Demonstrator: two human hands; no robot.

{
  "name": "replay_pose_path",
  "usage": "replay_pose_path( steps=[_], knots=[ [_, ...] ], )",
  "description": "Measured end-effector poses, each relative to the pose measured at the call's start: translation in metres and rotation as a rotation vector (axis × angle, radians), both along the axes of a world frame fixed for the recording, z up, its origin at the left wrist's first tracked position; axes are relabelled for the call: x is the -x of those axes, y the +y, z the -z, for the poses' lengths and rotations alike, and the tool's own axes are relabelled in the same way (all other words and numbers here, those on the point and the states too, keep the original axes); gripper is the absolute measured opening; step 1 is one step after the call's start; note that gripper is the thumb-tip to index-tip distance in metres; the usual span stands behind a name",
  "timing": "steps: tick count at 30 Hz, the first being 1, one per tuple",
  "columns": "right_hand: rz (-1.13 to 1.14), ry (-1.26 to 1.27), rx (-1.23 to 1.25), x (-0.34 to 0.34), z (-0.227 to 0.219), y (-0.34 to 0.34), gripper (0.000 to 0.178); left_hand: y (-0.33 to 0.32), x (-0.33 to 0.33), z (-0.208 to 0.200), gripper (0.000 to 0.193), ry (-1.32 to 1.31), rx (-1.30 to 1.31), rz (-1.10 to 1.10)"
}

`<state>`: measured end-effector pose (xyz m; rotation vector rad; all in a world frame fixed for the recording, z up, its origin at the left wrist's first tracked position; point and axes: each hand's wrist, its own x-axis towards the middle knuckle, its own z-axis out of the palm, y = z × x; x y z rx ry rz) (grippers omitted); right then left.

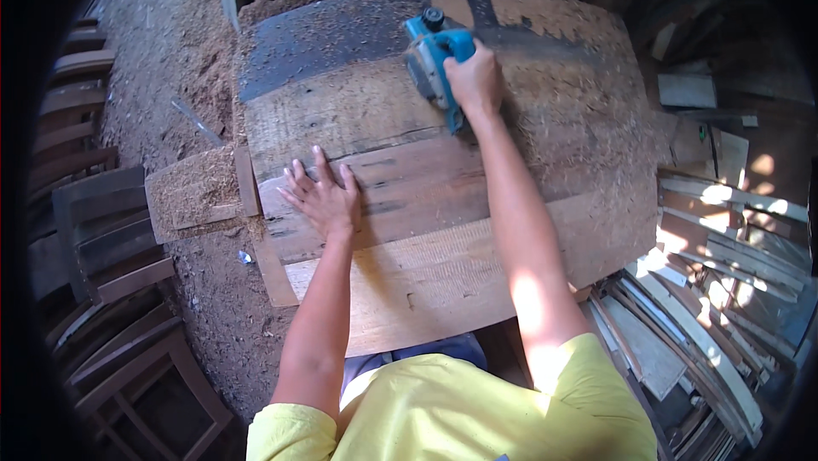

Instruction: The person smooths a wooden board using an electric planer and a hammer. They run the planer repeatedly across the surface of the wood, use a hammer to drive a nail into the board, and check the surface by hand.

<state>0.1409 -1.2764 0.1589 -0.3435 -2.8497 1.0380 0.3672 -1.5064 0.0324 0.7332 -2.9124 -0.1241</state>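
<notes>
My right hand (474,79) grips the handle of a blue electric hand planer (433,59), which sits on a dark weathered plank (341,112) near the far middle of the workbench. My left hand (324,197) lies flat with fingers spread on a reddish-brown board (417,197), pressing it down at the left side. A paler, freshly cut board (434,282) lies nearest to me, under my arms.
Sawdust and shavings (588,112) cover the bench's right part and the ground (162,26) on the left. A short offcut (192,193) dusted with shavings juts from the bench's left edge. Wooden chair frames (111,231) stack at the left; slats and planks (716,248) pile at the right.
</notes>
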Motion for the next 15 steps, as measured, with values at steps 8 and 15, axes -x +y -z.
replay_pose_path(
  steps=[8, 15],
  knots=[
    [-0.044, 0.208, -0.133, 0.205, 0.054, -0.022, 0.04, 0.006, 0.002, -0.006, 0.071, -0.033, -0.034, 0.016],
    [-0.205, 0.081, 0.059, 0.258, 0.034, -0.035, 0.04, 0.002, 0.005, -0.009, 0.07, -0.027, -0.014, -0.005]
  ],
)
